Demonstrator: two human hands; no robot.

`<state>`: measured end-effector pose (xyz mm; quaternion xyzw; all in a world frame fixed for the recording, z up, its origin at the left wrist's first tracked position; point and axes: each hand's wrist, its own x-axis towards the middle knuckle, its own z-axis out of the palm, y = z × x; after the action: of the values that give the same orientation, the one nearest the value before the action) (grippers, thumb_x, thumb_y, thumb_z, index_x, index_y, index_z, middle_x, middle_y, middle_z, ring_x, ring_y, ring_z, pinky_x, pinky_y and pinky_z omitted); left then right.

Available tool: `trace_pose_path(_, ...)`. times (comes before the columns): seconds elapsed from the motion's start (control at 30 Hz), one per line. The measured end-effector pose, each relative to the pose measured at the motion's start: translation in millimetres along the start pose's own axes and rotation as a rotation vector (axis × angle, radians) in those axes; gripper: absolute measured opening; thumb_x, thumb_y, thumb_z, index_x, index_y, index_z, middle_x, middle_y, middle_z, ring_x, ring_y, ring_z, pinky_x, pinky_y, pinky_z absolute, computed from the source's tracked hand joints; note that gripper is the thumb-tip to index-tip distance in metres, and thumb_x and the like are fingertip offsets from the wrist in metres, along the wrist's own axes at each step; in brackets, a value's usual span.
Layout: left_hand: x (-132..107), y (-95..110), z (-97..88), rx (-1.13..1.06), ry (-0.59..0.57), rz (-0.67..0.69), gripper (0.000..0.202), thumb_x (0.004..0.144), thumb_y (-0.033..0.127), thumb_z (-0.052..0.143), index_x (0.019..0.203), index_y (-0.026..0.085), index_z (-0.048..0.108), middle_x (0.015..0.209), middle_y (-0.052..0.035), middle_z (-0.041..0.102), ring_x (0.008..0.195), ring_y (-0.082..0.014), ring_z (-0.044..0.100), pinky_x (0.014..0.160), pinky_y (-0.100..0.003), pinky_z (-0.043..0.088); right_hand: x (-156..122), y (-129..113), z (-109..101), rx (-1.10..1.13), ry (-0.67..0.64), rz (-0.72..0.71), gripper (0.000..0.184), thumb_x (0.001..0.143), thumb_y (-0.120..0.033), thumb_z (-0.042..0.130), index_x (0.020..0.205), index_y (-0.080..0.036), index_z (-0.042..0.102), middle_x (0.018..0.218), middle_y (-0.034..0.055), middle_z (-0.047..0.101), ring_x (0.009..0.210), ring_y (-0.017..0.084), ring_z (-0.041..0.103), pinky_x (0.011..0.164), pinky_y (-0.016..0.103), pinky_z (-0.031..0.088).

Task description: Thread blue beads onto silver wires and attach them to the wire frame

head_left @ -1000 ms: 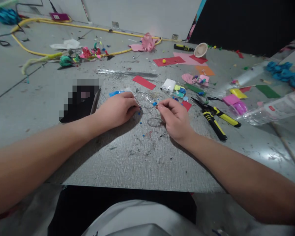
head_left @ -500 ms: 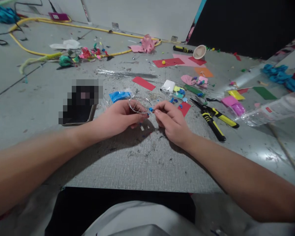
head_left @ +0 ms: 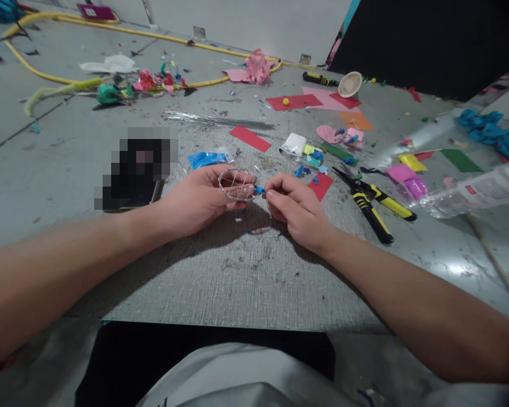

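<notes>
Steadiness matters: left hand point(head_left: 199, 198) pinches the wire ring point(head_left: 237, 185) just above the table point(head_left: 246, 282) while right hand point(head_left: 294, 206) pinches a blue bit point(head_left: 259, 190) at its rim, best kept close and gently turned.

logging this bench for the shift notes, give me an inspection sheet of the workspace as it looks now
surface: grey textured table, littered with small scraps.
job's things: wire ring and a small blue piece at its right edge.
clutter: yellow-handled pliers, red paper strip, wire bundle, blue packet, phone.
grips: left hand holds the ring; right hand pinches at the blue piece.
cables: yellow hose at the far edge.
surroundings: white wall, dark panel.
</notes>
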<state>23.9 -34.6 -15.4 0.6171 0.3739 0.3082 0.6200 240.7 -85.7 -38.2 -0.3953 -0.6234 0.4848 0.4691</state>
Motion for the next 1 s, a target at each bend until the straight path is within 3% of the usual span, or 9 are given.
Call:
trace_pose_path(0.1, -0.3, 0.1, -1.2, 0.131, -0.028, 0.028, 0.023, 0.098, 0.044, 0.074, 0.106, 0.022, 0.075, 0.103, -0.0054, 0.079, 0.103, -0.0221, 0.079, 0.086, -0.035, 0.064, -0.3, -0.4, 0.2, 0.011, -0.008, -0.013, 0.024, 0.107, -0.045, 0.060, 0.093, -0.024, 0.060, 0.073, -0.0040, 0.046, 0.065, 0.014, 0.037, 0.058, 0.030, 0.029)
trace_pose_path(0.27, 0.5, 2.6, 0.6, -0.187, -0.070, -0.116, 0.020, 0.080, 0.032, 0.091, 0.091, 0.022, 0.078, 0.098, -0.0030, 0.081, 0.100, -0.0196, 0.078, 0.092, -0.034, 0.065, -0.8, 1.1, 0.5, 0.048, -0.012, -0.056, 0.021, 0.107, -0.041, 0.061, 0.094, -0.024, 0.059, 0.076, -0.0041, 0.046, 0.067, 0.013, 0.039, 0.059, 0.029, 0.030)
trace_pose_path(0.37, 0.5, 2.4, 1.4, -0.141, -0.076, -0.095, 0.017, 0.083, 0.031, 0.089, 0.092, 0.022, 0.079, 0.098, -0.0034, 0.081, 0.102, -0.0204, 0.079, 0.093, -0.036, 0.065, -0.8, 1.6, 0.9, 0.031, -0.009, -0.060, 0.023, 0.107, -0.044, 0.061, 0.095, -0.024, 0.058, 0.075, -0.0044, 0.046, 0.066, 0.013, 0.039, 0.059, 0.029, 0.030)
trace_pose_path(0.5, 0.4, 0.8, 0.1, -0.005, -0.075, -0.044, 0.021, 0.090, 0.040, 0.084, 0.098, 0.022, 0.080, 0.097, -0.0062, 0.081, 0.104, -0.0240, 0.079, 0.090, -0.039, 0.066, -1.2, 1.6, 1.4, -0.006, -0.007, -0.025, 0.027, 0.106, -0.050, 0.061, 0.096, -0.025, 0.057, 0.074, -0.0045, 0.046, 0.065, 0.013, 0.039, 0.058, 0.029, 0.030)
trace_pose_path(0.73, 0.1, 3.4, -1.9, -0.167, -0.127, -0.121, 0.017, 0.084, 0.030, 0.089, 0.094, 0.022, 0.079, 0.093, -0.0045, 0.080, 0.090, -0.0207, 0.078, 0.086, -0.038, 0.066, -0.7, -0.2, 2.4, -0.024, 0.003, -0.058, 0.025, 0.106, -0.046, 0.060, 0.094, -0.025, 0.056, 0.075, -0.0038, 0.047, 0.066, 0.014, 0.041, 0.059, 0.030, 0.031)
trace_pose_path(0.9, -0.8, 2.8, -2.4, -0.172, -0.121, -0.138, 0.025, 0.084, 0.033, 0.091, 0.104, 0.023, 0.079, 0.093, -0.0042, 0.080, 0.088, -0.0198, 0.077, 0.083, -0.036, 0.066, -2.5, -1.8, 1.7, -0.035, 0.010, -0.045, 0.025, 0.107, -0.048, 0.059, 0.095, -0.025, 0.056, 0.076, -0.0031, 0.047, 0.067, 0.014, 0.041, 0.058, 0.030, 0.031)
trace_pose_path(1.0, -0.5, 1.9, -1.9, -0.168, -0.121, -0.145, 0.026, 0.081, 0.034, 0.093, 0.101, 0.023, 0.080, 0.094, -0.0041, 0.080, 0.087, -0.0194, 0.076, 0.081, -0.035, 0.065, -4.2, -0.7, 0.8, -0.050, 0.002, -0.051, 0.025, 0.108, -0.048, 0.058, 0.097, -0.026, 0.057, 0.076, -0.0033, 0.047, 0.067, 0.014, 0.041, 0.058, 0.030, 0.031)
